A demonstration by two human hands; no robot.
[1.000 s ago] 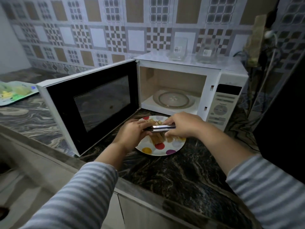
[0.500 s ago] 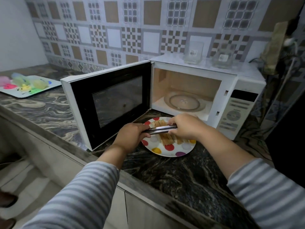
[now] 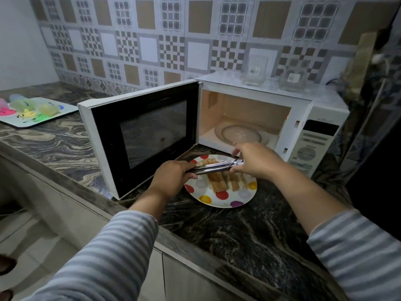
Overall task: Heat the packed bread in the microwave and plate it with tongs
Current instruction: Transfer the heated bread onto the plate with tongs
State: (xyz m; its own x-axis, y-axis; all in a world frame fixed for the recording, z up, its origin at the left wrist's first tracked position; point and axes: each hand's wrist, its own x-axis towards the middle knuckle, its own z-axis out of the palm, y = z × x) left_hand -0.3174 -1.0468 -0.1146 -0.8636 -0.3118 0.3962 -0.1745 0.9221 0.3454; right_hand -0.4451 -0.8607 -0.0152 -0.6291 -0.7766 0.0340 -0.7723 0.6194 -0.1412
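A white plate [image 3: 219, 199] with coloured dots sits on the dark counter in front of the open white microwave [image 3: 245, 118]. Several brown bread sticks [image 3: 219, 183] lie on the plate. Metal tongs [image 3: 214, 167] are held level just above the bread. My left hand [image 3: 173, 179] grips their left end. My right hand [image 3: 253, 159] pinches their right end, fingers curled around the tip. The microwave door [image 3: 138, 137] stands wide open to the left, and its glass turntable [image 3: 238, 134] is bare.
A tray [image 3: 32, 111] with coloured cups lies at the far left of the marbled counter [image 3: 238, 231]. Two glass containers [image 3: 256, 70] stand on top of the microwave. Cables and a dark object fill the right edge.
The view has shifted so the scene sits further right and nearer. My right hand has slid rightward along the tongs to their far end; the left hand keeps its grip.
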